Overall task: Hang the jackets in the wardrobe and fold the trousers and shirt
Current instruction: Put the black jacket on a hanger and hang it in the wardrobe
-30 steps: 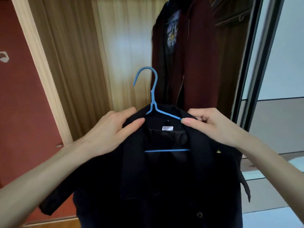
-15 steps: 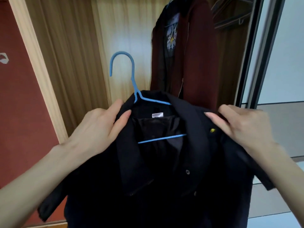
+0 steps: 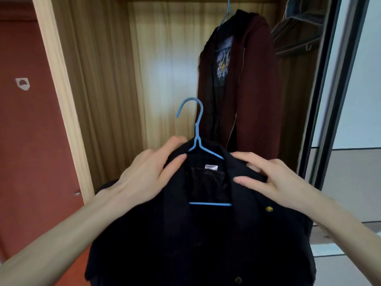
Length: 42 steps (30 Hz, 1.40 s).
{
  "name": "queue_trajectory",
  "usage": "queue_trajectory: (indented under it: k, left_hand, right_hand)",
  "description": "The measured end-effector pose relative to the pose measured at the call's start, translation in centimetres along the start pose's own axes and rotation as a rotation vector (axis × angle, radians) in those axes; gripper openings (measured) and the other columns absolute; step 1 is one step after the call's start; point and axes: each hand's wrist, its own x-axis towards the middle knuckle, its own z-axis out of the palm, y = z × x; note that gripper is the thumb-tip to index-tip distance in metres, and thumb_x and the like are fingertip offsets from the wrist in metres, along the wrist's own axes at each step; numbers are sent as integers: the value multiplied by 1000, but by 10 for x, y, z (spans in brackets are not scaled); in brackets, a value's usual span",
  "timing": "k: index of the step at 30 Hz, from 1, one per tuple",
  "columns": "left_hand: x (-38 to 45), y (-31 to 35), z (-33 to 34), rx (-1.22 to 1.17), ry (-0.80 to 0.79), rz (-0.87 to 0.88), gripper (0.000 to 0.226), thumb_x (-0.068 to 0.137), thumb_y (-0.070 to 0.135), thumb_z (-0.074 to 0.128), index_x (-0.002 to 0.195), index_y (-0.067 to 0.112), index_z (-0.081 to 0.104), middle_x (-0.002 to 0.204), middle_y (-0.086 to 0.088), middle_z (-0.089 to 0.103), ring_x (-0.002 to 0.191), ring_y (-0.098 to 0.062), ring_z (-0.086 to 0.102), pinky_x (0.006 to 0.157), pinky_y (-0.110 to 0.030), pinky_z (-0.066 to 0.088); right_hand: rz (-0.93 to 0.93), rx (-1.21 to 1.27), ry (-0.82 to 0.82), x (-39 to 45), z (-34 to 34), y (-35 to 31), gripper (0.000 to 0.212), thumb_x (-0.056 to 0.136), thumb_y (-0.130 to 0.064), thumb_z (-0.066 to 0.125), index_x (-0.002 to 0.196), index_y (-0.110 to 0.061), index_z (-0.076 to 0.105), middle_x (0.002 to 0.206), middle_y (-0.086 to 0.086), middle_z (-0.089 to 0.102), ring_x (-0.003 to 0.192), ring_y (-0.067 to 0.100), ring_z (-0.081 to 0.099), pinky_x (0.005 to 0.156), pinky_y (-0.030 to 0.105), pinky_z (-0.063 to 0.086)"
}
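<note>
A black jacket sits on a blue hanger that I hold up in front of the open wardrobe. My left hand grips the jacket's left shoulder beside the collar. My right hand grips the right shoulder and lapel. The hanger's hook stands free above the collar. Inside the wardrobe a dark red hooded jacket hangs on another blue hanger at the upper right. Trousers and shirt are out of view.
A red wall stands to the left of the wardrobe's pale frame. The dark sliding door frame runs down the right side, with empty dark hangers at the top right. The wardrobe's left half holds no clothes.
The hanger has swung back upright and to the right. My right hand moved in from the lapel's outer part to the shoulder near the collar. The view tilted upward.
</note>
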Motion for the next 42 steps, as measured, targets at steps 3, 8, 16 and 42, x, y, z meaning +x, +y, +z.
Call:
queue_trajectory:
  k: [3, 8, 16, 42]
  left_hand:
    - [10, -2, 3, -36, 0, 50, 17, 107, 40, 50, 123, 38, 54, 56, 5, 48, 44, -17, 43, 48, -22, 36]
    - [32, -11, 2, -129, -9, 26, 44, 101, 66, 47, 95, 24, 59, 64, -11, 49, 48, -35, 42, 44, -41, 39]
    - [72, -23, -3, 107, 40, 12, 42, 104, 62, 29, 88, 25, 42, 51, 0, 44, 46, -21, 45, 50, -41, 43]
    - [363, -118, -132, 408, 365, -166, 60, 108, 58, 25, 115, 12, 64, 122, -13, 68, 117, -37, 61, 93, -45, 47]
  right_hand:
    - [-84, -193, 63, 10, -4, 4, 55, 103, -55, 54, 155, -43, 38, 66, -7, 59, 58, 11, 58, 60, 23, 47]
    - [-202, -326, 188, 30, -14, 7, 45, 106, -53, 50, 146, -33, 55, 68, -7, 69, 50, 10, 54, 56, 22, 47]
    - [-263, -534, 385, 71, -48, 8, 38, 99, -48, 53, 119, -25, 76, 47, -9, 56, 41, 13, 56, 39, 29, 44]
    - [-53, -1048, 573, 352, -183, -30, 40, 102, -55, 49, 135, -38, 62, 105, 4, 72, 103, 35, 66, 69, 37, 42]
